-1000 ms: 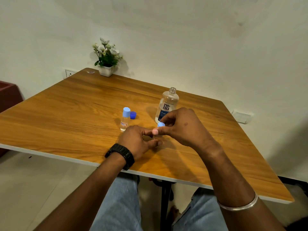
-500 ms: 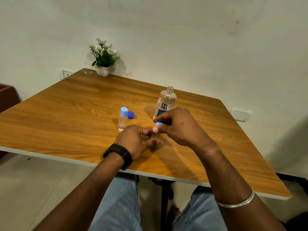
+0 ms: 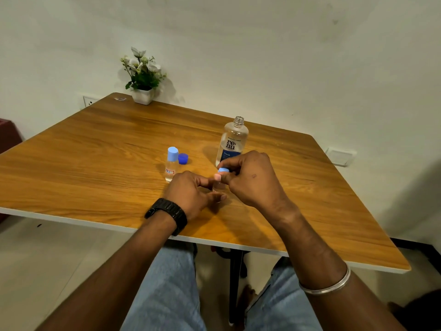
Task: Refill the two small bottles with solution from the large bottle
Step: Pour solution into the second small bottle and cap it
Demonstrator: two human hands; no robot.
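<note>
The large clear bottle with a blue label stands uncapped on the wooden table. Its dark blue cap lies to the left of it. Beside that cap stands one small bottle, upright, with a light blue cap on. My left hand holds the second small bottle, which is mostly hidden between my two hands. My right hand pinches that bottle's light blue cap from above.
A small white pot of flowers sits at the table's far left corner by the wall. A wall socket is behind that corner. The table's white front edge runs above my knees.
The hands stay together on the second small bottle; the right fingers have shifted slightly on the light blue cap. The view has drifted a little.
</note>
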